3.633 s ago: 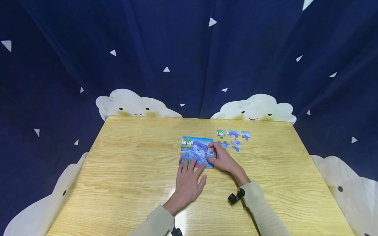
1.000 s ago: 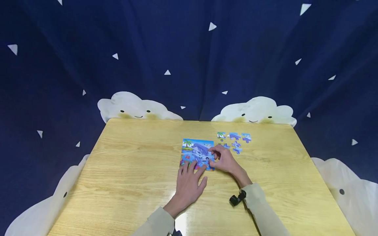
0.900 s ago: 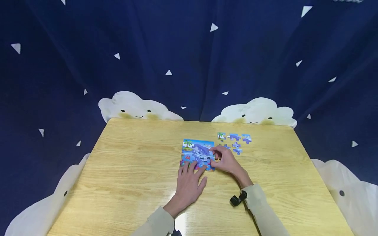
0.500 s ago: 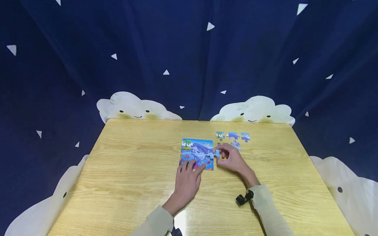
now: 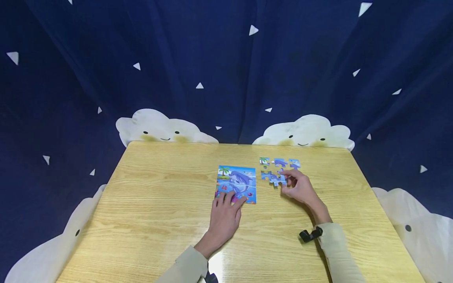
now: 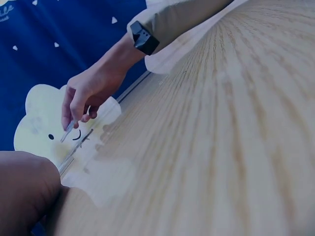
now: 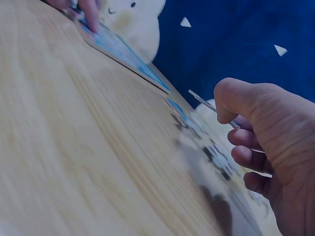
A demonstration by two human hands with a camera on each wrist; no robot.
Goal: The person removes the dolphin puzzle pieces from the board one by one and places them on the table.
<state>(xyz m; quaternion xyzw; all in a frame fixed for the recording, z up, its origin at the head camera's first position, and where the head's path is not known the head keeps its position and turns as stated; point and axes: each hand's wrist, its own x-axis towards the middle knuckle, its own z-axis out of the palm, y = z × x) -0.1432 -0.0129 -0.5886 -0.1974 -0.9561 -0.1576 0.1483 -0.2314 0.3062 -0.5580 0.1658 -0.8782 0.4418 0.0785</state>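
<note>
My left hand (image 5: 224, 216) rests its spread fingers on the lower edge of a dolphin picture card (image 5: 240, 173), which lies flat on the table. To the right of the card, my right hand (image 5: 301, 188) pinches a blue jigsaw puzzle piece (image 5: 282, 180) between thumb and fingers. The right wrist view shows that puzzle piece (image 7: 209, 104) tilted and raised over the table, apart from the pieces below. Several loose jigsaw pieces (image 5: 280, 162) lie in rows there, partly hidden by the held piece and my right fingers. In the left wrist view, part of my left hand (image 6: 24, 189) fills the lower corner.
The pale wooden table (image 5: 159, 196) extends around both hands. Behind it hangs a dark blue curtain (image 5: 226, 59) with white triangles and smiling clouds (image 5: 308, 129). A black wrist camera (image 5: 310, 235) sits on the right wrist.
My right hand has moved right, carrying the puzzle piece from over the picture card to above the loose pieces. My left hand stays on the card, its thumb now closer to the fingers.
</note>
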